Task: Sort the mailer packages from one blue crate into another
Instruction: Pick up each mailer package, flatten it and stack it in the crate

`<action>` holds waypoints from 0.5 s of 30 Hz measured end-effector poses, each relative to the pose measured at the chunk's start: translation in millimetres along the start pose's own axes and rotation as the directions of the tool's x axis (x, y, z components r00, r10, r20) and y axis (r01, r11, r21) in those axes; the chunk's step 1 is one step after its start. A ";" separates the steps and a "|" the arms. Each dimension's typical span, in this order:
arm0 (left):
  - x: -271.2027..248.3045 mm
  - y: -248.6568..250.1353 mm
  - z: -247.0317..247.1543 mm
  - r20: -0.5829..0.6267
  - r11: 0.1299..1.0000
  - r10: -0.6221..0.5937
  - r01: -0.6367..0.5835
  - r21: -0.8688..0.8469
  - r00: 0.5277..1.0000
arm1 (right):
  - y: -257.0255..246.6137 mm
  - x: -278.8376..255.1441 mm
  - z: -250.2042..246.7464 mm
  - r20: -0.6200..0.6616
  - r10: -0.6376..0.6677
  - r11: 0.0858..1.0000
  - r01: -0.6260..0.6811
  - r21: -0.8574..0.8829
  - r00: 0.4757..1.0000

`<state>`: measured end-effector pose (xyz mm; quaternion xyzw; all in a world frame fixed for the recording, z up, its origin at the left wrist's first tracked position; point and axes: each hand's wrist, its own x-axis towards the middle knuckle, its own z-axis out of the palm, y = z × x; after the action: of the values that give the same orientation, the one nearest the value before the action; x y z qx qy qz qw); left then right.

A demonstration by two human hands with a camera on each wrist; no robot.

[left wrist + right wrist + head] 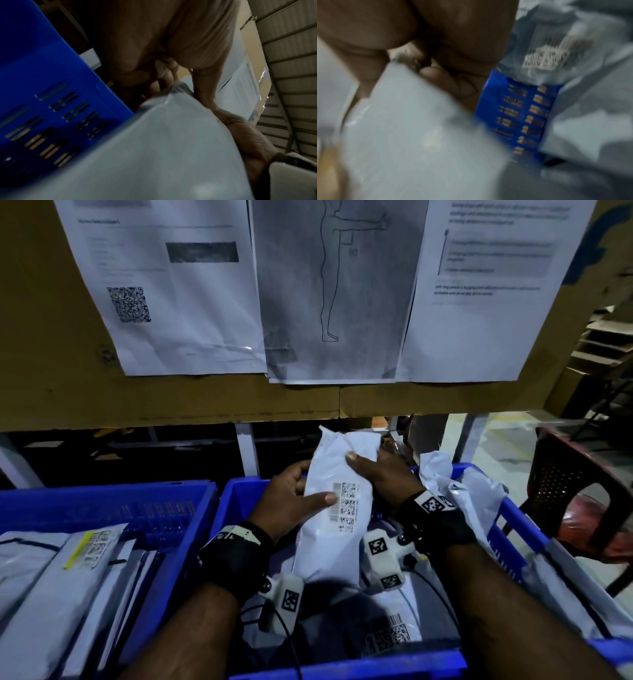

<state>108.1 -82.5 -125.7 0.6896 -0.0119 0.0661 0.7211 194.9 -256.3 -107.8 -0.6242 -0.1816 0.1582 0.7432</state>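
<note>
Both hands hold one long white mailer package upright over the right blue crate, its barcode label facing me. My left hand grips its left edge, thumb across the label and fingers behind. Near the top, my right hand grips the right edge with its thumb on the front. The left wrist view shows the package close up, with the fingers curled behind it. In the blurred right wrist view the package lies under curled fingers. The left blue crate holds several flat mailers.
More white mailers lean on the right crate's far right wall, and one labelled mailer lies on its bottom. A cardboard board with taped paper sheets stands just behind the crates. A dark plastic chair is at the right.
</note>
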 end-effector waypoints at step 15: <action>11.1 6.2 -33.6 -0.540 0.977 0.160 -0.209 -0.031 0.826 | -17.2 1.9 -23.8 -0.162 0.083 0.944 -0.026 0.328 0.983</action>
<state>115.9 -47.9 -119.9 0.6065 0.1198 0.3241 0.7160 207.8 -279.1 -94.4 -0.5098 -0.0701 0.1514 0.8440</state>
